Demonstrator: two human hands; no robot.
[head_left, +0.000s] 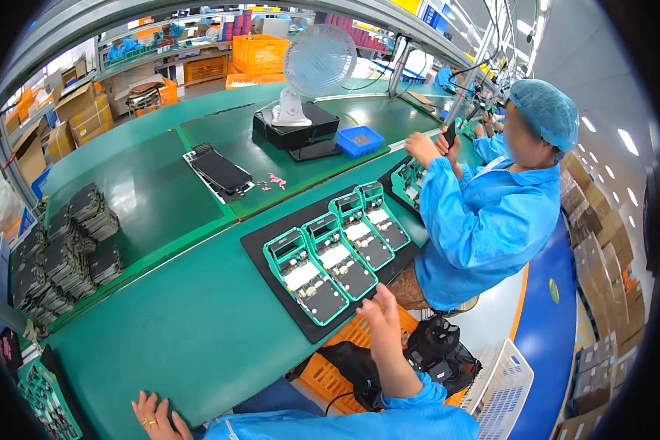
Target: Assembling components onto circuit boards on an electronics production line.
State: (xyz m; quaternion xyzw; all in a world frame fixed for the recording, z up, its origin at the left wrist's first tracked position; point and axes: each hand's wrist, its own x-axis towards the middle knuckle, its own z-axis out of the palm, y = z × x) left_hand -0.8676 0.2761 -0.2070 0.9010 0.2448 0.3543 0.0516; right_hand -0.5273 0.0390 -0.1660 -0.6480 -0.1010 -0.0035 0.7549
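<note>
- The person's left hand (158, 419) lies at the near edge of the green table (161, 315), fingers a little apart, with a ring on 1 of them; it pinches nothing that shows.
- The right hand (383, 315) is raised just beside the near end of the row of frames, fingers loosely spread and partly bent, holding nothing visible. I cannot tell if a fingertip touches a frame.
- The 4 green frames (336, 257) lie side by side on a black mat (254, 246), each with a white patch in its middle and a dark panel at its near end.
- More green frames (48, 396) show at the lower left, near the table's edge.
- Several stacks of thin dark plates (70, 246) stand at the far left.
- Beyond the mat, a black slab (224, 170) lies near some pink bits (275, 180).
- Farther back, a white fan (319, 62) stands on a black box (308, 128), near a blue tray (359, 151).
- At the right, a co-worker (484, 220) in a blue gown and hairnet grips a dark tool (449, 135) above another green frame (405, 182).
- Below the table, a black mesh bag (436, 345) rests by an orange crate (337, 361) and a white basket (507, 378).
</note>
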